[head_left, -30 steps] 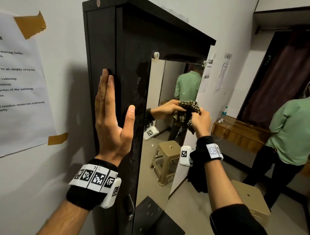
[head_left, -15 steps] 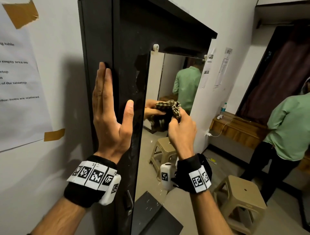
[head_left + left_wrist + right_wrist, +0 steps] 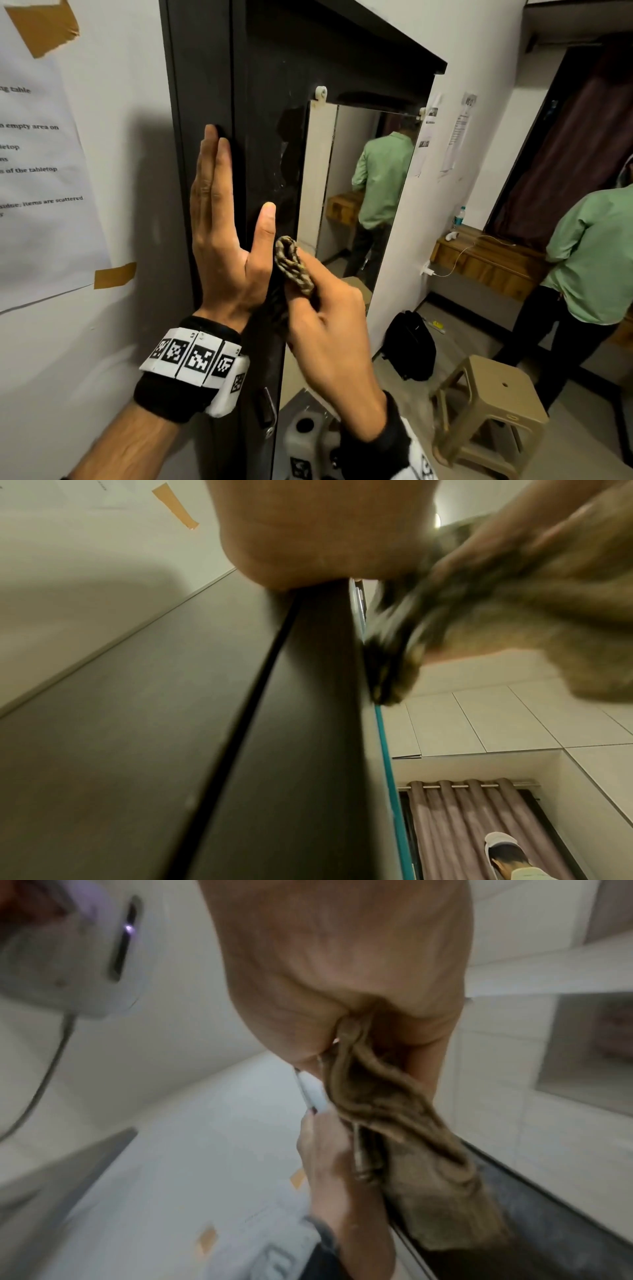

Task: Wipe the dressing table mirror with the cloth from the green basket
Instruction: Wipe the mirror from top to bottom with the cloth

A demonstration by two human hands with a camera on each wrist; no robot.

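Note:
The tall mirror (image 3: pixel 346 205) is set in a black cabinet frame (image 3: pixel 267 144). My left hand (image 3: pixel 226 246) lies flat against the frame's dark side panel (image 3: pixel 171 723), fingers straight up and thumb spread. My right hand (image 3: pixel 329 329) grips a bunched brown checked cloth (image 3: pixel 294 267) and holds it at the mirror's left edge, just beside my left thumb. In the left wrist view the cloth (image 3: pixel 404 642) is blurred against the glass edge. In the right wrist view the cloth (image 3: pixel 394 1110) hangs out of my curled right hand (image 3: pixel 342 974).
A taped paper sheet (image 3: pixel 41 188) hangs on the wall to the left. A beige plastic stool (image 3: pixel 489 411) and a black backpack (image 3: pixel 411 342) are on the floor at right. A person in a green shirt (image 3: pixel 589 257) stands by a wooden shelf (image 3: pixel 486 257).
My right hand has swept the cloth left and down across the mirror, from its middle to its left edge by my left thumb. The left hand has stayed flat on the frame.

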